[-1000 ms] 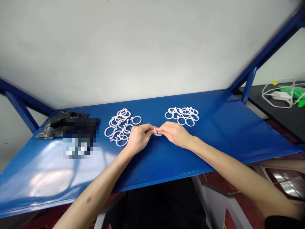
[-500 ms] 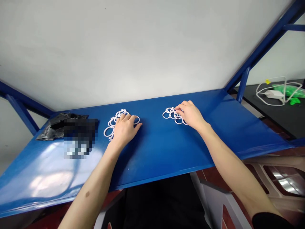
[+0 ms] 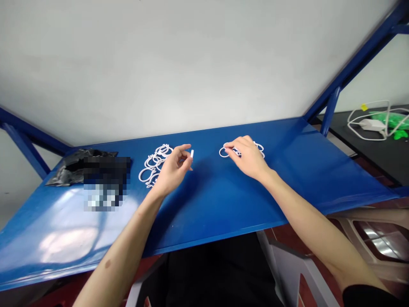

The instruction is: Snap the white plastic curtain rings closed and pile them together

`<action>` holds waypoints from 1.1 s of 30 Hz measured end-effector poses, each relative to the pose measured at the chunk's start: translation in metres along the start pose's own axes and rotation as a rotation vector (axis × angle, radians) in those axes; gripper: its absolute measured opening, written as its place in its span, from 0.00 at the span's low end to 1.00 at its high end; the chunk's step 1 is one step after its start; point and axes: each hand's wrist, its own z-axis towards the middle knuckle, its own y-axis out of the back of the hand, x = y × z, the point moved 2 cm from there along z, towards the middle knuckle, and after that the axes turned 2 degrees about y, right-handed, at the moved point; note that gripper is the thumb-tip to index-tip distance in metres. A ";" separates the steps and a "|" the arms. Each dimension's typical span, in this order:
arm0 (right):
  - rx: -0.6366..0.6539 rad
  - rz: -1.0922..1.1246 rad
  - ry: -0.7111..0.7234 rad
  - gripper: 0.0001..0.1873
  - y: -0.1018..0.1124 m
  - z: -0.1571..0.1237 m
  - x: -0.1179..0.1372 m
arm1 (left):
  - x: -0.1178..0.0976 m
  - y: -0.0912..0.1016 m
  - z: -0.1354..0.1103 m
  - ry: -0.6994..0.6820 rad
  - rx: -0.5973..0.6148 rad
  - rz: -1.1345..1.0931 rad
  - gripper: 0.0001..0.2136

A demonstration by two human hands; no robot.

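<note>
Two heaps of white plastic rings lie on a blue metal shelf (image 3: 223, 200). My left hand (image 3: 172, 168) is lifted just right of the left heap (image 3: 153, 164) and pinches one white ring (image 3: 191, 153) between thumb and fingers. My right hand (image 3: 247, 155) rests over the right heap (image 3: 225, 151), fingers curled loosely above the rings and partly hiding them; I cannot tell whether it holds one.
A crumpled black plastic bag (image 3: 73, 166) and a blurred-out patch sit at the shelf's left. Blue frame struts (image 3: 348, 68) rise at both ends. On a black table to the right lie a white cable (image 3: 367, 121) and green plastic (image 3: 393, 123). A white chair (image 3: 287, 268) stands below.
A second ago both hands met at the shelf's middle on one ring. They then parted to the two heaps. Now my left hand has risen off its heap with a ring.
</note>
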 end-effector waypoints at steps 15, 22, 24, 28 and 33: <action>0.204 0.478 -0.077 0.07 -0.026 -0.013 0.040 | -0.009 -0.033 -0.015 0.254 0.149 -0.710 0.10; 0.105 0.389 -0.001 0.06 -0.024 -0.012 0.037 | -0.007 -0.034 -0.019 0.093 0.117 -0.205 0.13; 0.106 0.384 0.001 0.07 -0.022 -0.012 0.038 | -0.008 -0.035 -0.020 0.037 0.130 -0.076 0.13; 0.130 0.394 0.005 0.06 -0.021 -0.012 0.038 | -0.013 -0.034 -0.021 -0.034 0.162 0.060 0.14; 0.117 0.422 0.007 0.06 -0.023 -0.012 0.038 | -0.011 -0.038 -0.022 0.019 0.253 -0.086 0.14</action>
